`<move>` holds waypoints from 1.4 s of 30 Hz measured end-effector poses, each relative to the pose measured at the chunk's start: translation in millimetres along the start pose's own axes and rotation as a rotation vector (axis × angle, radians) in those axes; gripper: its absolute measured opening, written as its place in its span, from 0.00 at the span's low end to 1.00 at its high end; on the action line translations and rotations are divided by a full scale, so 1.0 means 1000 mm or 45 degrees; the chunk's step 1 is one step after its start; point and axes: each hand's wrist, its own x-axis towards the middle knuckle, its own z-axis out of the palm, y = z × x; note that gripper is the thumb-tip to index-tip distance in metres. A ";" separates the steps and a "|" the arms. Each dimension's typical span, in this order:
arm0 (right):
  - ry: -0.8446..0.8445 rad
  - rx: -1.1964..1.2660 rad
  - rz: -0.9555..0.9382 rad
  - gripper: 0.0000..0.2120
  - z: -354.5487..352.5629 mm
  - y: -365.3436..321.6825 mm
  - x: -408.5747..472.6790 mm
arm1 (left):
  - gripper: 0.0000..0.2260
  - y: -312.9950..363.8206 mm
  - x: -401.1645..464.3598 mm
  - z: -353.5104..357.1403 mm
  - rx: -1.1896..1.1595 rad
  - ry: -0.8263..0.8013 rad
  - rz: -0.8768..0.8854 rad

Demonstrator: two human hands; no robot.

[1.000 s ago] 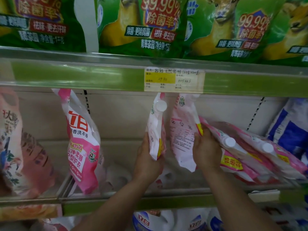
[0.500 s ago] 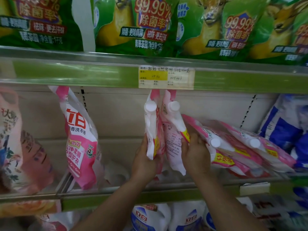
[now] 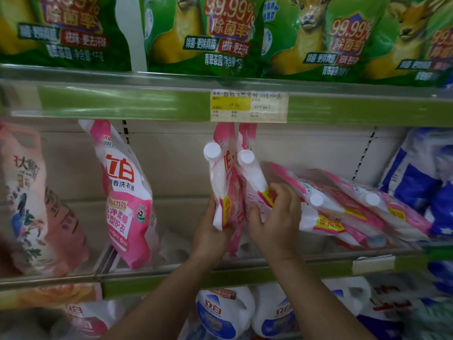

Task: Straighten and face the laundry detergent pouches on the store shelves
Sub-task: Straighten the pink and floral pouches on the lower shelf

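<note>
Pink pouches point(image 3: 221, 190) (two, upright) gripped by left hand point(image 3: 210, 231) and right hand point(image 3: 277, 217).

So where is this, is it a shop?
Most likely yes, the laundry aisle of a shop. A paper price label is stuck on the green shelf edge, rows of identical green detergent pouches stand above it, and pink detergent pouches fill the shelf below.

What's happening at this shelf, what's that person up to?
Someone is tidying pink detergent pouches. The left hand grips one upright pouch, and the right hand holds a second pouch right beside it. More pink pouches to the right lie tipped over, not yet straightened.
</note>
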 end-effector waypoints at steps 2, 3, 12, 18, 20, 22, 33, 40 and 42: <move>0.063 0.047 -0.083 0.16 -0.004 -0.005 -0.002 | 0.20 0.000 0.000 0.000 0.000 -0.008 0.003; 0.039 0.096 -0.141 0.14 -0.006 -0.007 -0.003 | 0.20 0.001 0.000 0.000 -0.001 -0.010 0.001; -0.759 0.061 0.188 0.18 0.016 -0.007 -0.011 | 0.17 0.002 -0.003 -0.004 -0.015 -0.002 -0.022; -0.776 0.181 0.498 0.17 0.017 0.006 0.003 | 0.11 -0.001 -0.005 -0.025 -0.237 0.007 -0.216; -0.828 0.257 0.567 0.19 0.018 0.005 0.008 | 0.11 -0.003 -0.007 -0.034 -0.303 -0.009 -0.268; -0.862 0.359 0.611 0.21 0.017 0.000 0.012 | 0.10 -0.003 -0.010 -0.042 -0.331 -0.020 -0.299; -0.954 0.597 0.708 0.27 0.023 -0.009 0.017 | 0.13 0.003 -0.020 -0.065 -0.849 -0.128 -0.442; -1.159 0.715 0.800 0.33 0.020 -0.004 0.015 | 0.16 0.004 -0.026 -0.067 -0.905 -0.194 -0.453; -1.140 0.756 0.801 0.29 0.020 -0.001 0.016 | 0.16 0.004 -0.025 -0.068 -0.914 -0.187 -0.451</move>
